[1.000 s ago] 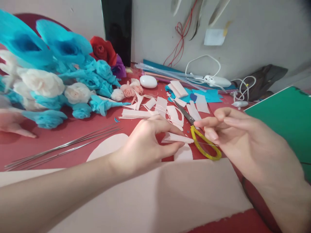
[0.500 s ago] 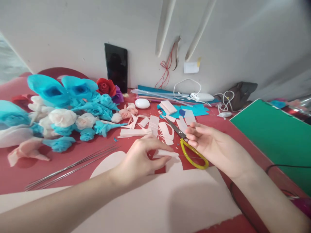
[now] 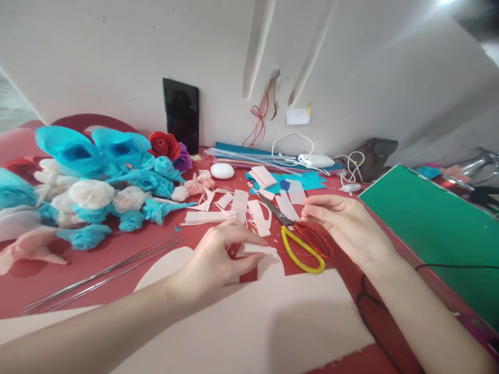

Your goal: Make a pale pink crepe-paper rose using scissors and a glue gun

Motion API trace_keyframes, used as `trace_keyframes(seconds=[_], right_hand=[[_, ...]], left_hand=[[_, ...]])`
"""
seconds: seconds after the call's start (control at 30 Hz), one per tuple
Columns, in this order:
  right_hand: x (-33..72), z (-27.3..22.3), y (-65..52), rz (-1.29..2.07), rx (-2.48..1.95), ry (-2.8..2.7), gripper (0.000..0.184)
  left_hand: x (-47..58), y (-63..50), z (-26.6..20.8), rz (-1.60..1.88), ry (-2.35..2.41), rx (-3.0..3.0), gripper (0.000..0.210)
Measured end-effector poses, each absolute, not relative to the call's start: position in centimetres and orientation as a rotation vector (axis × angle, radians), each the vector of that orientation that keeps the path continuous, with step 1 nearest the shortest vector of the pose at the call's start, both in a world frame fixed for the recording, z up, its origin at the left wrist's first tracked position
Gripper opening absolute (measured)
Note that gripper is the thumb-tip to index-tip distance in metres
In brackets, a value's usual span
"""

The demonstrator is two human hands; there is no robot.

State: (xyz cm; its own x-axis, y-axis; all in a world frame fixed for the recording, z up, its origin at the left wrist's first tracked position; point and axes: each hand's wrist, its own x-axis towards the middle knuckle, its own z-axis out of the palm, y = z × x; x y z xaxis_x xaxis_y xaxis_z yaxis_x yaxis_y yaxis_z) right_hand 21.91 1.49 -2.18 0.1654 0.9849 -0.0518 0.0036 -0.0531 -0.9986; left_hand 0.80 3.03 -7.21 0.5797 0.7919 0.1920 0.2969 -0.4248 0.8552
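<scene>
My left hand is closed, with thumb and fingers around a small folded strip of pale pink crepe paper. The strip rests above a large pale pink sheet. A thin line, perhaps wire or thread, runs right from the strip across the scissors. My right hand is raised just right of the scissors, its fingertips drawn together in a pinch; whatever is between them is too small to make out. The scissors, with one yellow and one red handle, lie on the red table between the hands.
Blue, white and pink paper flowers crowd the left side. Thin metal rods lie before them. Behind the hands are paper scraps, a white oval case and a leaning black phone. A green board stands at right.
My right hand has moved slightly right and away from the scissors, uncovering the red handle. My left hand keeps its grip on the paper strip. The whole view has shifted a little.
</scene>
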Motion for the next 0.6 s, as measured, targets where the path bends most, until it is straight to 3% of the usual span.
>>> trace_keyframes(seconds=[0.6], right_hand=[[23.5,-3.7,2.7,1.175,-1.287,-1.129,0.015]], left_hand=[[1.0,3.1,-7.6,0.812,0.865,1.926,0.017]])
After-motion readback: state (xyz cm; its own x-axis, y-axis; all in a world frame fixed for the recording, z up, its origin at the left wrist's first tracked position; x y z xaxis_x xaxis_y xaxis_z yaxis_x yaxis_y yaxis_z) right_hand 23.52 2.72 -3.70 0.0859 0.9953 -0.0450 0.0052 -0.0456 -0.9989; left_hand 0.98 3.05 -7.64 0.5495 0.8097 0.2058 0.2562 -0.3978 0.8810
